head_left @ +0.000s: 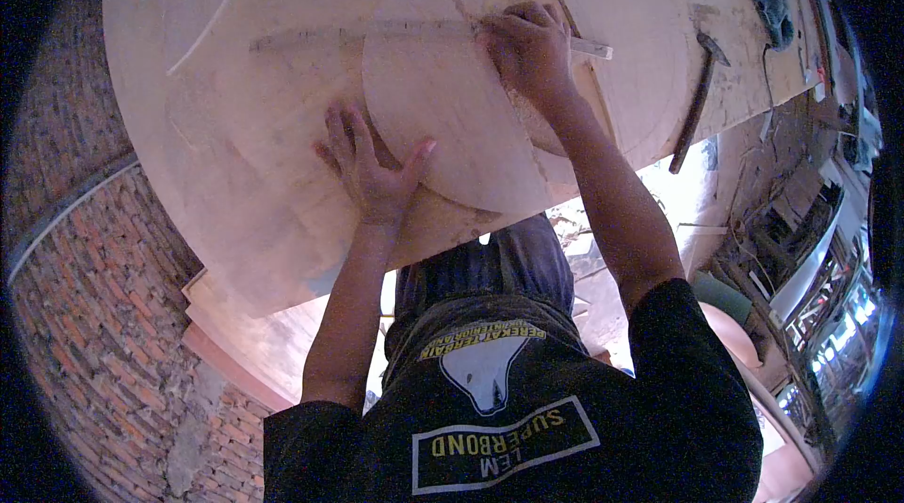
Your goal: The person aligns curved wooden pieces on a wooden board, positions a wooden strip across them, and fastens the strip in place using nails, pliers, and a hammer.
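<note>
My left hand [372,167] lies with its fingers spread at the edge of a curved pale wood piece [443,117] on the large board [273,145]. A long thin wooden strip [414,29] runs across the curved piece. Over the strip's right part, my right hand [529,46] has its fingers bent and pressed together; what they hold, if anything, is hidden. A narrow curved wood piece [591,89] passes beside and beyond my right hand.
A hammer [695,105] lies near the board's right edge. Farther right is a dark green power tool [772,9] with a cord. A brick wall [104,315] stands at the left, and wood scraps [786,211] are piled at the right.
</note>
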`<action>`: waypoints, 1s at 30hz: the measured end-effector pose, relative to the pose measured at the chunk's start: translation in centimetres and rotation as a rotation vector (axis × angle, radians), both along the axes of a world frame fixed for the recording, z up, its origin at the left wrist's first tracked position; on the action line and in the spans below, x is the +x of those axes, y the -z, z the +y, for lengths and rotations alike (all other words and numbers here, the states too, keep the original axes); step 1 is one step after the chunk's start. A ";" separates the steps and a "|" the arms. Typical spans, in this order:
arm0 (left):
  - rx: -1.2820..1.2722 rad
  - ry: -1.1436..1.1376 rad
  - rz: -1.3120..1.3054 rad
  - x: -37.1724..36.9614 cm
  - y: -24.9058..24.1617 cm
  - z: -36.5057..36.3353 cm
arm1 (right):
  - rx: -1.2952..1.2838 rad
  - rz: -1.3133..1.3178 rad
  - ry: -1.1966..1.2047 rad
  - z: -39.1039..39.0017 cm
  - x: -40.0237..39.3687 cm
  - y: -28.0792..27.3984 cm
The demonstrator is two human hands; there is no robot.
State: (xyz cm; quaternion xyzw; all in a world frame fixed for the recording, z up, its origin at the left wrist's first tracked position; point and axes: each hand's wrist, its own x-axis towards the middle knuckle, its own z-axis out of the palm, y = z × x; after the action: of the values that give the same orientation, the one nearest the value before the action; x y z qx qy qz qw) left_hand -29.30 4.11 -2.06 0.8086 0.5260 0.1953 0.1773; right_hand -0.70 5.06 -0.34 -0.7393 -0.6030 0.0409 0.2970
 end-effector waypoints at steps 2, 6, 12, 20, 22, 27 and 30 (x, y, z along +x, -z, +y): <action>0.016 0.004 -0.009 -0.1 0.3 0.1 | -0.002 0.003 0.024 0.6 0.0 -0.2; 0.036 0.016 -0.027 -0.2 0.5 0.2 | 0.009 0.017 0.023 0.4 0.0 0.3; -0.003 0.000 -0.004 -0.2 0.1 -0.1 | 0.053 0.015 0.042 0.4 0.4 0.8; -0.016 -0.003 0.016 0.3 0.1 -0.1 | 0.049 0.017 -0.025 -0.1 0.5 0.8; 0.001 0.007 0.014 0.0 0.4 0.0 | 0.049 -0.014 -0.047 0.0 0.7 0.9; 0.018 0.021 0.016 0.0 0.4 0.2 | 0.045 0.024 -0.088 -0.9 0.6 1.2; 0.034 0.022 0.004 0.3 0.2 0.4 | 0.061 0.050 -0.111 -1.0 0.8 0.9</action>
State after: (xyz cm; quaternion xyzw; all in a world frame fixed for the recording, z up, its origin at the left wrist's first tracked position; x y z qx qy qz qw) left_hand -29.03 4.46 -2.28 0.8176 0.5139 0.2007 0.1649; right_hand 0.08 4.04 -1.23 -0.6942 -0.6363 0.0572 0.3316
